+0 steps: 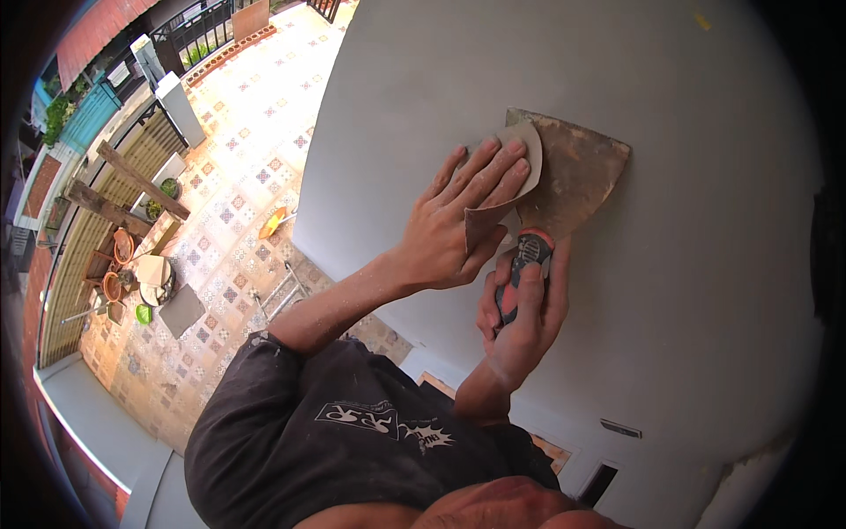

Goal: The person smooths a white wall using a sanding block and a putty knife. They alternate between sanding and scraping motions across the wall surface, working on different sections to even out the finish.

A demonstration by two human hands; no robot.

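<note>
My left hand (467, 203) holds a bent piece of sandpaper (530, 163), its fingers laid over the sheet and its thumb lower down by the folded edge. The sheet overlaps the left part of a wide, stained metal scraper blade (582, 167), which lies against or just over a smooth grey wall (696, 264). My right hand (529, 317) grips the scraper's black-and-red handle (529, 256) just below the blade. Whether the sandpaper presses on the blade or the wall under my fingertips is hidden.
Far below at the left lie a patterned tiled floor (238, 203), a metal ladder-like frame (282, 295), a yellow object (271, 224), terracotta pots (122, 247), wooden posts (141, 181) and a railing (176, 40). A small dark slot (620, 429) is in the wall's lower part.
</note>
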